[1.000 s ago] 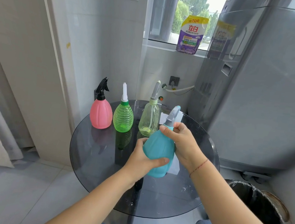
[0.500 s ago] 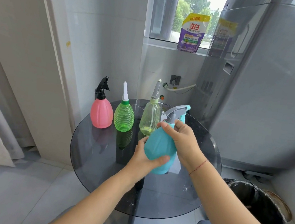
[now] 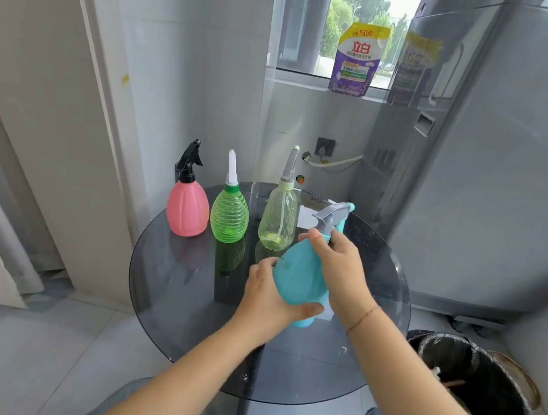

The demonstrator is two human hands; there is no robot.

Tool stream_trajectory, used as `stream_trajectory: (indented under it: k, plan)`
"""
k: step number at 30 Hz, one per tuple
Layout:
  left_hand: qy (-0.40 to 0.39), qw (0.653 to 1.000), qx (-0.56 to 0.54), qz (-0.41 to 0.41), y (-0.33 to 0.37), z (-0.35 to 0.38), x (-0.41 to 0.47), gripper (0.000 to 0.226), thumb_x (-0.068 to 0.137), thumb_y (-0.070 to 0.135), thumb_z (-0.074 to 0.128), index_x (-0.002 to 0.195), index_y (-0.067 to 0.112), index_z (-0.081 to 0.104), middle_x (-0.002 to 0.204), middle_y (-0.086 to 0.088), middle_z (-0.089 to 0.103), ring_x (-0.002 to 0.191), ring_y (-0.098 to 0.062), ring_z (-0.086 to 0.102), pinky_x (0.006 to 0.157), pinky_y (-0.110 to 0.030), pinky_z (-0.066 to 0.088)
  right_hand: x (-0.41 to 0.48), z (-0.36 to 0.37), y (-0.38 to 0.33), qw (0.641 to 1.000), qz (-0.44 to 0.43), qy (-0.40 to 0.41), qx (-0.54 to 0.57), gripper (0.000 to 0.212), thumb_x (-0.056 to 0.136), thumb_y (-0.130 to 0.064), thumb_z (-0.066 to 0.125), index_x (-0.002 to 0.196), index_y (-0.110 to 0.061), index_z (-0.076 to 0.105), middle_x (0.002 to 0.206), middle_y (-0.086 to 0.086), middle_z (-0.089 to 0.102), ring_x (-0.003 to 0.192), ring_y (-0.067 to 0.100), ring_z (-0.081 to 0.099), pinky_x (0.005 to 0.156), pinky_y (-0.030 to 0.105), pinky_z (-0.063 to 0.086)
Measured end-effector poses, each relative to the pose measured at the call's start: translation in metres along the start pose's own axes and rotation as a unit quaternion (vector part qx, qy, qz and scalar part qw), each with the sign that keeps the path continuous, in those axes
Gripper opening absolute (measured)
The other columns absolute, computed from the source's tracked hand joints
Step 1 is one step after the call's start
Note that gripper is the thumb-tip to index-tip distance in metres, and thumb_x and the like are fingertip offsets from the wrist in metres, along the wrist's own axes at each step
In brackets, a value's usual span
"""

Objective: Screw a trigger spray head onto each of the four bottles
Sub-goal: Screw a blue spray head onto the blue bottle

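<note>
one head-worn wide-angle view looks forward and down from close above the round glass bench (image 3: 165, 297), facing the window wall.

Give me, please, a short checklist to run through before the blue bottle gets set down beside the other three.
1. Left hand holds the blue bottle by its body: ok.
2. Right hand grips the neck under the grey spray head: ok.
3. Spray head screwed fully tight: cannot tell; the collar is hidden by the fingers.
4. Blue bottle upright: not ok, it leans, head toward the right.
5. Pink bottle, green bottle and clear bottle stand upright with heads on: ok.
6. Bare glass on the table near the row for setting it down: ok.
</note>
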State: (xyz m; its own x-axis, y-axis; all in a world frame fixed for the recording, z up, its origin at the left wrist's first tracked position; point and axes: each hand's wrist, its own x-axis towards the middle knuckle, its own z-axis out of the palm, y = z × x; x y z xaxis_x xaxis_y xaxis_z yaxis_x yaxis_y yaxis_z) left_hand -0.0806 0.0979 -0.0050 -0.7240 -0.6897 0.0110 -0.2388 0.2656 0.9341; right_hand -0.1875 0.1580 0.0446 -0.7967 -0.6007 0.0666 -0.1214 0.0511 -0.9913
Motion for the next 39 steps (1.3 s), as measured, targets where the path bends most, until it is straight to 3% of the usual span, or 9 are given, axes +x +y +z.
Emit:
stream_trajectory:
  k: [3, 5, 10, 15, 22, 28, 32, 36, 39]
  plan:
    - [-0.242, 0.938, -0.244, -0.049, 0.001, -0.026, 0.007, 0.106, 0.042, 0.044, 0.094, 0.132, 0.017, 0.045, 0.125, -0.005, 0.063, 0.111, -0.021, 0.062, 0.089, -0.038, 0.055, 0.001, -0.023, -0.002, 0.979, 0.027, -0.143, 0.139, 0.027, 0.092, -0.028, 0.059, 0.100, -0.002, 0.064, 0.102, 0.018, 0.070, 0.091, 0.031, 0.063, 0.093, 0.055, 0.052]
    - [-0.289, 0.921, -0.252, -0.061, 0.000, -0.028, 0.006, 0.100, 0.042, 0.039, 0.095, 0.129, 0.018, 0.050, 0.120, -0.006, 0.067, 0.109, -0.023, 0.065, 0.085, -0.040, 0.056, -0.001, -0.029, 0.002, 0.972, 0.039, -0.173, 0.157, 0.022, 0.093, -0.029, 0.056, 0.100, -0.009, 0.065, 0.101, 0.011, 0.071, 0.091, 0.028, 0.065, 0.088, 0.048, 0.054]
    - [-0.195, 0.954, -0.220, -0.052, -0.002, -0.004, -0.003, 0.073, 0.057, 0.022, 0.087, 0.119, 0.020, 0.048, 0.115, -0.004, 0.066, 0.101, -0.014, 0.066, 0.080, -0.029, 0.056, -0.006, -0.023, 0.003, 0.990, 0.039, -0.114, 0.075, 0.026, 0.098, -0.033, 0.048, 0.100, -0.010, 0.060, 0.098, 0.009, 0.073, 0.084, 0.026, 0.065, 0.083, 0.046, 0.055]
    - [-0.109, 0.981, -0.159, -0.027, -0.003, 0.013, -0.001, 0.082, 0.052, 0.030, 0.089, 0.121, 0.024, 0.044, 0.116, 0.000, 0.064, 0.108, -0.017, 0.062, 0.094, -0.044, 0.052, -0.007, -0.018, -0.004, 0.998, 0.028, -0.060, 0.014, 0.034, 0.097, -0.033, 0.049, 0.106, -0.002, 0.060, 0.102, 0.005, 0.075, 0.089, 0.028, 0.066, 0.088, 0.049, 0.056]
    - [-0.044, 0.990, -0.131, 0.013, -0.006, 0.025, 0.004, 0.089, 0.053, 0.035, 0.089, 0.126, 0.032, 0.038, 0.120, 0.009, 0.056, 0.111, -0.009, 0.056, 0.091, -0.032, 0.052, -0.006, -0.019, -0.003, 0.998, -0.023, -0.048, -0.045, 0.046, 0.094, -0.041, 0.052, 0.108, 0.003, 0.056, 0.095, 0.010, 0.069, 0.087, 0.027, 0.064, 0.079, 0.045, 0.054]
    - [-0.046, 0.990, -0.135, 0.001, -0.003, 0.026, 0.032, 0.092, 0.064, 0.030, 0.088, 0.138, 0.031, 0.034, 0.129, 0.000, 0.035, 0.117, -0.012, 0.048, 0.094, -0.031, 0.049, 0.000, -0.049, 0.038, 0.978, 0.061, -0.197, -0.008, 0.044, 0.082, -0.044, 0.069, 0.120, -0.050, 0.048, 0.109, -0.020, 0.069, 0.100, -0.003, 0.066, 0.073, 0.013, 0.054]
    - [-0.056, 0.998, -0.009, -0.023, -0.002, 0.038, 0.057, 0.099, 0.070, 0.038, 0.082, 0.147, 0.033, 0.021, 0.135, -0.005, 0.026, 0.126, -0.024, 0.039, 0.103, -0.041, 0.043, 0.019, -0.058, 0.058, 0.984, 0.066, -0.158, 0.044, 0.065, 0.077, -0.022, 0.078, 0.132, -0.037, 0.048, 0.126, 0.010, 0.062, 0.114, 0.025, 0.063, 0.095, 0.045, 0.053]
    - [-0.014, 0.999, 0.019, -0.037, 0.001, 0.057, 0.080, 0.097, 0.075, 0.037, 0.079, 0.150, 0.019, 0.020, 0.142, -0.009, 0.033, 0.131, -0.028, 0.040, 0.106, -0.046, 0.040, 0.047, -0.061, 0.064, 0.991, 0.048, -0.116, 0.048, 0.062, 0.079, -0.014, 0.075, 0.133, -0.028, 0.049, 0.126, 0.012, 0.060, 0.115, 0.027, 0.062, 0.090, 0.042, 0.056]
    - [0.011, 0.998, 0.018, -0.052, 0.005, 0.073, 0.099, 0.084, 0.078, 0.034, 0.077, 0.143, 0.012, 0.029, 0.138, -0.010, 0.044, 0.127, -0.030, 0.047, 0.102, -0.046, 0.045, 0.069, -0.061, 0.067, 0.995, 0.023, -0.090, 0.022, 0.059, 0.079, -0.008, 0.075, 0.128, -0.028, 0.051, 0.124, 0.009, 0.061, 0.109, 0.019, 0.063, 0.075, 0.024, 0.058]
